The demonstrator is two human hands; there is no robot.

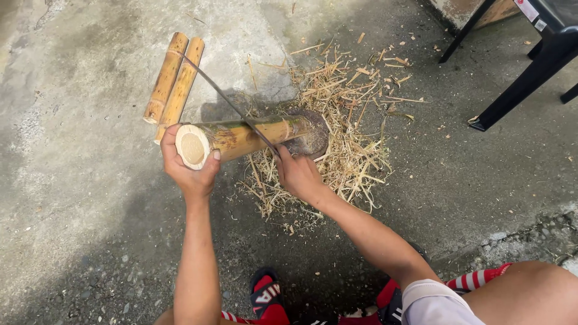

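A: What does your left hand (191, 170) have?

B: It is curled round the cut end of the thick bamboo piece (241, 136), thumb and fingers wrapped on its rim.

A: And your right hand (299, 174)?

B: Closed on the handle of a thin blade (232, 106); the handle is hidden in your fist. The blade slants across the bamboo piece, up toward the two bamboo sticks (173, 81) lying beyond it.

A: How does the bamboo piece lie?

B: Its long axis runs from your left hand away to the dark block (310, 135), its far end resting there among shavings (346, 114) on the concrete floor (90, 198).
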